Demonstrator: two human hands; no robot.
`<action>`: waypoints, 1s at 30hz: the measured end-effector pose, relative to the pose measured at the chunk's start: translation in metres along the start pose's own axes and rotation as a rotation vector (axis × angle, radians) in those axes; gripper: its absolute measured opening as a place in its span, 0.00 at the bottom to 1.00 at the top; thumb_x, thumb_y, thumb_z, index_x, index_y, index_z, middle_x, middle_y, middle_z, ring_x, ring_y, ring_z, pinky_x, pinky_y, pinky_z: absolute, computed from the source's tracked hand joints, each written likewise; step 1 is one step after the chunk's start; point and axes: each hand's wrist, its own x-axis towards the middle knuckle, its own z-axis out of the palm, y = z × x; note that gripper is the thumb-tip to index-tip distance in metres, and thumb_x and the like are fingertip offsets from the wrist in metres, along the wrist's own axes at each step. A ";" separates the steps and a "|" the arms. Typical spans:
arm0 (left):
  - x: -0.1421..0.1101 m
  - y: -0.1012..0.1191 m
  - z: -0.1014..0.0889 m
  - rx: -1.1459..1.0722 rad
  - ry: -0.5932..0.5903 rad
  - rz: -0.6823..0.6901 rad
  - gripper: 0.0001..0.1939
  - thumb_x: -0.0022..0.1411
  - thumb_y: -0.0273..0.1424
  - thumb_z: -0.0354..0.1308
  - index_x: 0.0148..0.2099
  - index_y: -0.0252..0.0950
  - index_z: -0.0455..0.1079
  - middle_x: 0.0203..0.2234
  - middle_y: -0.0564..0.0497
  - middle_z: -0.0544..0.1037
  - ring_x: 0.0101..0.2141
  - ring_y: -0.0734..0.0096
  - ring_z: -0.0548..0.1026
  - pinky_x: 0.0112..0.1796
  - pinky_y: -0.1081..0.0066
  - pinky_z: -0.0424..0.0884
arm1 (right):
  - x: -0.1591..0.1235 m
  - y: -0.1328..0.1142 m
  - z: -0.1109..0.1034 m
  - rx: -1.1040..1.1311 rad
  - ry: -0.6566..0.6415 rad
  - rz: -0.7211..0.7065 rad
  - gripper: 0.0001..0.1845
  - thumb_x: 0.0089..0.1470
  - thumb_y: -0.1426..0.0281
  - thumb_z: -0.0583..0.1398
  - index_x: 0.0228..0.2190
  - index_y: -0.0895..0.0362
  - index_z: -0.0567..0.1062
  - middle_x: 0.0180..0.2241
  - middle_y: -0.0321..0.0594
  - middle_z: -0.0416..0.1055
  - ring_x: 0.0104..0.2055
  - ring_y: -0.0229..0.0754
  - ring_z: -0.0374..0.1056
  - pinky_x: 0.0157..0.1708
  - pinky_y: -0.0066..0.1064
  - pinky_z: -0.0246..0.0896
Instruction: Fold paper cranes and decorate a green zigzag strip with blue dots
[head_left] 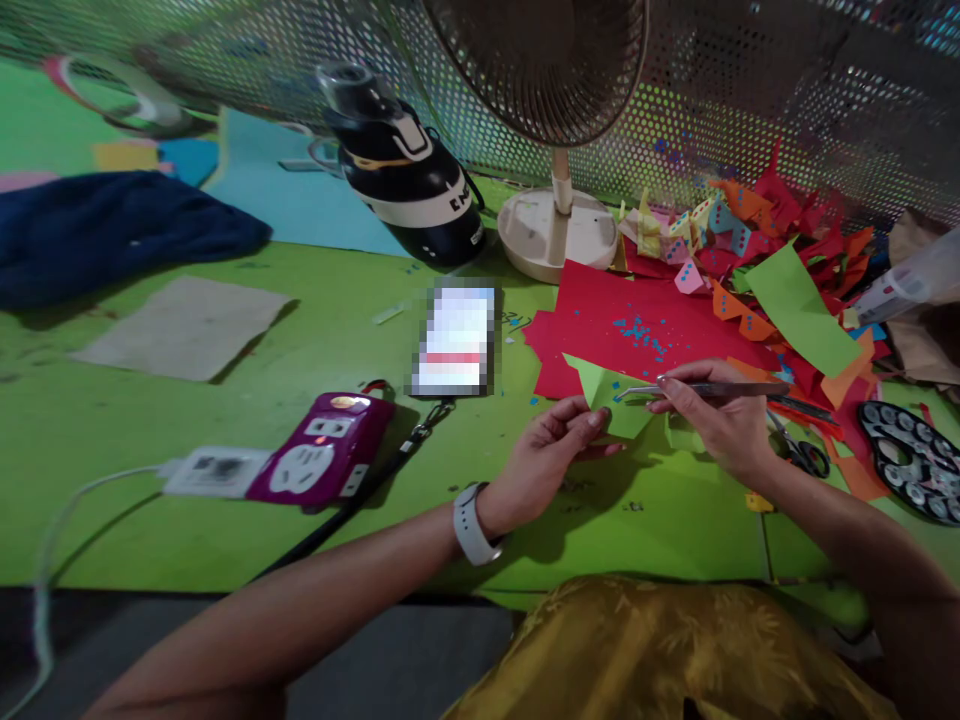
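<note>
My left hand [559, 445] pinches the left side of a folded piece of light green paper [634, 420] between thumb and fingers. My right hand [716, 420] is closed around metal tweezers [731, 389], held almost level. Their bent tip points left and meets the green paper beside a small blue paper bit; whether the tip grips a bit is too small to tell. Just behind the hands lies red paper [592, 320] with many tiny blue bits [645, 335] scattered over it. Scissors [806, 455] lie to the right of my right hand.
A fan [559, 235] and a dark bottle [412, 180] stand at the back. A phone [455, 340] and a purple power strip [322, 450] with cables lie left of my hands. Coloured paper scraps [806, 300] pile up at right, near a black palette [911, 460].
</note>
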 end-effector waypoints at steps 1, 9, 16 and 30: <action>0.000 0.000 0.000 0.003 0.003 0.003 0.21 0.45 0.41 0.75 0.32 0.35 0.70 0.25 0.60 0.76 0.28 0.78 0.78 0.36 0.72 0.80 | 0.000 0.000 0.000 0.002 -0.004 0.000 0.11 0.52 0.60 0.67 0.30 0.55 0.75 0.26 0.35 0.78 0.27 0.40 0.78 0.27 0.30 0.74; 0.000 -0.001 -0.001 -0.027 0.002 0.012 0.21 0.43 0.40 0.76 0.31 0.36 0.69 0.24 0.60 0.76 0.27 0.77 0.77 0.36 0.69 0.80 | -0.005 -0.002 -0.016 -0.204 0.003 -0.218 0.12 0.58 0.62 0.63 0.44 0.48 0.79 0.40 0.37 0.80 0.38 0.44 0.78 0.40 0.37 0.75; -0.001 0.001 0.001 -0.020 0.011 0.041 0.19 0.43 0.40 0.76 0.32 0.37 0.73 0.26 0.58 0.78 0.28 0.77 0.75 0.35 0.70 0.80 | 0.005 0.011 -0.018 -0.657 -0.185 -0.336 0.13 0.63 0.62 0.57 0.44 0.49 0.80 0.35 0.43 0.81 0.36 0.47 0.76 0.41 0.41 0.70; 0.004 0.001 -0.004 0.297 0.038 0.149 0.17 0.47 0.42 0.73 0.24 0.35 0.74 0.20 0.54 0.76 0.22 0.77 0.69 0.23 0.76 0.65 | -0.005 0.023 -0.005 -0.616 -0.318 -0.428 0.12 0.64 0.65 0.56 0.44 0.49 0.79 0.39 0.42 0.81 0.38 0.44 0.77 0.41 0.39 0.70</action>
